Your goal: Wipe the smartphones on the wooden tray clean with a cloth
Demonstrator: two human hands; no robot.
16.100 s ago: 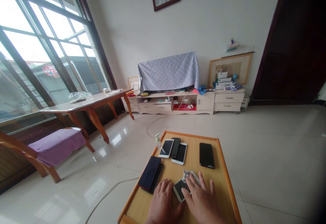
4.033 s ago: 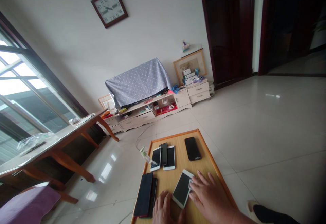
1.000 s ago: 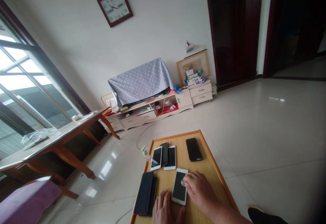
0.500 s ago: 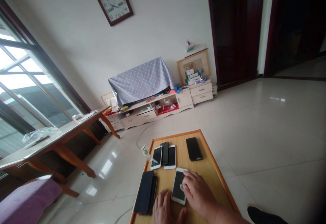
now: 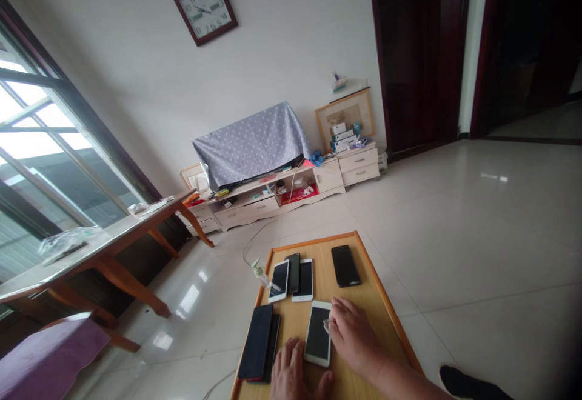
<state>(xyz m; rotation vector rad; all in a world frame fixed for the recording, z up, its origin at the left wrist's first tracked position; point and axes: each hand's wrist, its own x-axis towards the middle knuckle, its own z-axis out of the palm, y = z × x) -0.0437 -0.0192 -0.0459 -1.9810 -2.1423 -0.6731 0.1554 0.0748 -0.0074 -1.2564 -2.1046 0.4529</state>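
A white-framed smartphone (image 5: 317, 333) with a dark screen lies face up on the small wooden table (image 5: 318, 245). My right hand (image 5: 352, 330) is at its right edge, fingers bent together around a small whitish wipe (image 5: 326, 326), which is only partly visible. Resting flat by the phone's lower left corner is my left hand (image 5: 291, 373), its thumb apart from the fingers below the phone. Left of it, a large dark phone (image 5: 256, 342) overlaps another black phone (image 5: 274, 342). Farther up lie two white phones (image 5: 279, 280) with a dark phone (image 5: 294, 273) between them.
A pump bottle (image 5: 260, 273) stands at the table's left edge. Near the right edge lies a black phone (image 5: 346, 265). Beyond are a low white cabinet (image 5: 329, 177), a long wooden table (image 5: 113, 239) by the window, and a shoe (image 5: 468, 382) on the tiled floor.
My right hand has shifted slightly right and up, off the phone's screen to its right edge, with the wipe still in its fingers. My left hand stays in place.
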